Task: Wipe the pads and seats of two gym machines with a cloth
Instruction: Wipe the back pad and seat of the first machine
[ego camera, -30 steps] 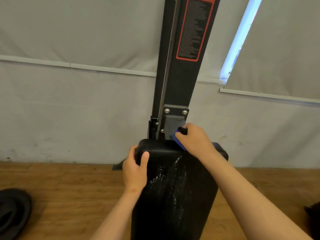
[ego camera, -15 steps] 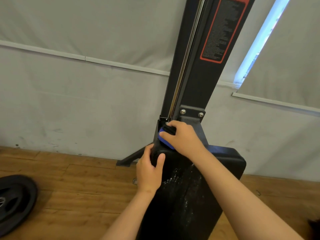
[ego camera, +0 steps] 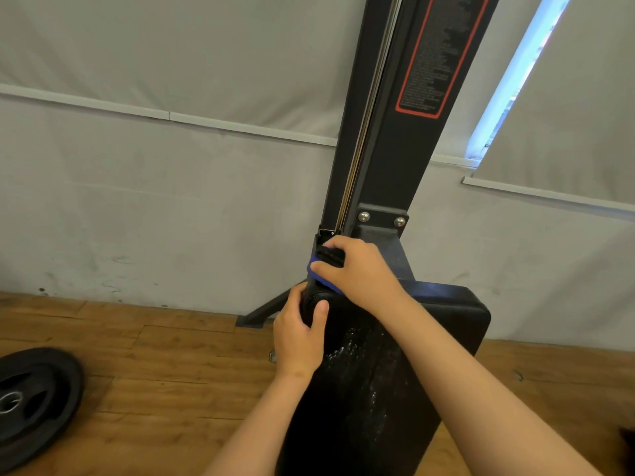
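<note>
Both hands (ego camera: 357, 273) gripping pad (ego camera: 429, 338), right with cloth (ego camera: 321, 276).

The right hand (ego camera: 360, 269) covers most of the blue cloth (ego camera: 321, 281), leaving only an edge. The black pad (ego camera: 378, 389) runs off the bottom edge. The weight plate (ego camera: 34, 403) is cut by the left edge. Print on the upright's red-bordered label (ego camera: 433, 60) is too blurred to read.

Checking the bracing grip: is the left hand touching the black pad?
Touching. The head view shows the left hand wrapped around the pad's top left corner, thumb pressed on its face.
</note>
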Demonstrator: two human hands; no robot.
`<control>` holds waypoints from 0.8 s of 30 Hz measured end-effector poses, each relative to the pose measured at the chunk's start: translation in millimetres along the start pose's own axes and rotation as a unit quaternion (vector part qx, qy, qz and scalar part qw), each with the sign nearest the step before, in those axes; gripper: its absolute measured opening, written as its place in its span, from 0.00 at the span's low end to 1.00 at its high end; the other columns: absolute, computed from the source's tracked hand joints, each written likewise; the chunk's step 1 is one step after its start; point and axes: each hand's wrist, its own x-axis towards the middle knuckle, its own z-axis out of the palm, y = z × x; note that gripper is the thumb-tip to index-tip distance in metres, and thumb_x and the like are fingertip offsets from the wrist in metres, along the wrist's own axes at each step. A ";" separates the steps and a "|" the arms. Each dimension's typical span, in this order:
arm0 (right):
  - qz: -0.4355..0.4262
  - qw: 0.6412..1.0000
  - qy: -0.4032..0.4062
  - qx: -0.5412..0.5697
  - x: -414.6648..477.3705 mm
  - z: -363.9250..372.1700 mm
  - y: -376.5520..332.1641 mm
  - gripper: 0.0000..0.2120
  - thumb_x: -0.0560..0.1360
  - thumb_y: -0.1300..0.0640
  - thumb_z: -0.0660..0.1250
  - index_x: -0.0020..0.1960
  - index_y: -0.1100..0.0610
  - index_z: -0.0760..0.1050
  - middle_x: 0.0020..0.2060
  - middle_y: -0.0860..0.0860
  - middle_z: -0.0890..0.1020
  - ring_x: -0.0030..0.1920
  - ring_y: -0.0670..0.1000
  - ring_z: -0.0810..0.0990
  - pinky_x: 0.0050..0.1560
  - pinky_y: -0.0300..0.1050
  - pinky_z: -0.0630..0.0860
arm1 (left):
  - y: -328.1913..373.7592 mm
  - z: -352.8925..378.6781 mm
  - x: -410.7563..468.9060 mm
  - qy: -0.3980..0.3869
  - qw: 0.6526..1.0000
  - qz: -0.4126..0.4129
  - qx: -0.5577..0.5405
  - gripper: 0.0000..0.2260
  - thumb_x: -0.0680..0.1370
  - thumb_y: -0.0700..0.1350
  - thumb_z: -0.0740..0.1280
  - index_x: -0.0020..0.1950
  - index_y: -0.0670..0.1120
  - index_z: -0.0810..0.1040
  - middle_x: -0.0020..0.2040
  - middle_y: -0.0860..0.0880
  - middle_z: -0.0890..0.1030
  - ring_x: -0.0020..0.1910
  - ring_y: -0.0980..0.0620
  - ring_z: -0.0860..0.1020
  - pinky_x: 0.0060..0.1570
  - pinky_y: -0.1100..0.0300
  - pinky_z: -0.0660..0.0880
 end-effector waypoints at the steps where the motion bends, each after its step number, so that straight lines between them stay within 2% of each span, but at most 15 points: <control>1: -0.005 1.000 -0.012 0.005 -2.2 -0.6 -0.6 0.11 0.74 0.50 0.70 0.53 0.55 0.78 0.44 0.50 0.82 0.45 0.49 0.79 0.48 0.46 0.78 | -0.9 0.1 -0.4 -0.002 1.000 -0.006 -0.001 0.18 0.72 0.64 0.56 0.55 0.57 0.72 0.45 0.62 0.78 0.47 0.68 0.76 0.42 0.75 0.70; 4: 0.013 1.000 -0.027 0.009 -10.1 -15.0 11.8 0.10 0.74 0.50 0.69 0.52 0.53 0.77 0.41 0.47 0.80 0.42 0.45 0.78 0.42 0.38 0.76 | -3.9 -0.9 -2.0 -0.019 1.000 -0.017 0.002 0.22 0.72 0.66 0.56 0.58 0.55 0.73 0.48 0.58 0.79 0.48 0.65 0.77 0.45 0.67 0.74; 7: 0.051 0.999 0.004 0.000 -23.2 -35.6 38.5 0.09 0.75 0.52 0.69 0.53 0.52 0.75 0.41 0.44 0.77 0.40 0.40 0.74 0.37 0.30 0.69 | 0.4 -5.6 -2.3 -0.046 0.998 -0.030 -0.001 0.22 0.74 0.67 0.57 0.59 0.54 0.72 0.50 0.58 0.79 0.50 0.64 0.77 0.49 0.63 0.76; 9: 0.087 0.996 0.028 -0.004 -31.4 -49.9 58.4 0.08 0.75 0.52 0.69 0.52 0.52 0.74 0.41 0.46 0.78 0.39 0.41 0.73 0.35 0.31 0.67 | 4.7 -9.2 -2.6 -0.071 0.997 -0.041 -0.009 0.24 0.73 0.67 0.56 0.61 0.54 0.72 0.52 0.58 0.79 0.52 0.64 0.76 0.52 0.66 0.74; 11: 0.115 0.992 0.057 -0.012 -36.8 -60.9 75.5 0.09 0.75 0.52 0.69 0.52 0.55 0.76 0.42 0.50 0.80 0.39 0.46 0.75 0.35 0.35 0.68 | 10.3 -13.7 -2.7 -0.087 0.995 -0.045 -0.004 0.26 0.72 0.66 0.55 0.64 0.53 0.71 0.54 0.60 0.77 0.53 0.68 0.75 0.51 0.73 0.71; 13: 0.137 0.988 0.076 -0.007 -40.8 -68.3 87.6 0.12 0.75 0.52 0.70 0.54 0.57 0.78 0.43 0.52 0.80 0.42 0.50 0.76 0.38 0.40 0.70 | 14.5 -16.6 -2.9 -0.102 0.993 -0.053 0.002 0.23 0.73 0.63 0.56 0.64 0.55 0.70 0.54 0.62 0.76 0.53 0.72 0.73 0.51 0.76 0.70; 16: 0.151 0.985 0.078 0.006 -45.8 -73.6 93.1 0.12 0.75 0.51 0.69 0.55 0.57 0.78 0.43 0.53 0.80 0.43 0.51 0.77 0.41 0.42 0.71 | 21.8 -22.0 -4.8 -0.115 0.991 -0.064 0.013 0.16 0.75 0.60 0.58 0.62 0.61 0.68 0.55 0.64 0.76 0.55 0.70 0.73 0.56 0.71 0.71; 18: 0.144 0.986 0.089 0.010 -48.0 -73.6 91.9 0.11 0.75 0.51 0.69 0.53 0.57 0.78 0.42 0.53 0.80 0.43 0.52 0.77 0.39 0.41 0.70 | 29.2 -27.9 -6.7 -0.109 0.992 -0.059 0.021 0.19 0.76 0.57 0.61 0.67 0.60 0.67 0.60 0.64 0.73 0.60 0.66 0.72 0.58 0.70 0.69; 20: 0.129 0.987 0.092 0.026 -49.8 -71.4 85.8 0.11 0.75 0.52 0.69 0.54 0.56 0.78 0.43 0.50 0.79 0.45 0.50 0.77 0.42 0.40 0.69 | 42.4 -33.4 -9.1 -0.085 0.994 -0.043 0.043 0.24 0.77 0.53 0.65 0.73 0.56 0.64 0.66 0.62 0.68 0.65 0.64 0.67 0.57 0.74 0.64; 24: 0.090 0.980 0.018 0.179 -51.6 -61.9 55.0 0.09 0.75 0.53 0.69 0.55 0.53 0.77 0.47 0.47 0.80 0.48 0.48 0.78 0.48 0.40 0.71 | 82.1 -38.2 -17.1 -0.070 0.995 0.021 0.073 0.26 0.77 0.49 0.68 0.73 0.55 0.64 0.69 0.61 0.65 0.66 0.64 0.64 0.65 0.66 0.63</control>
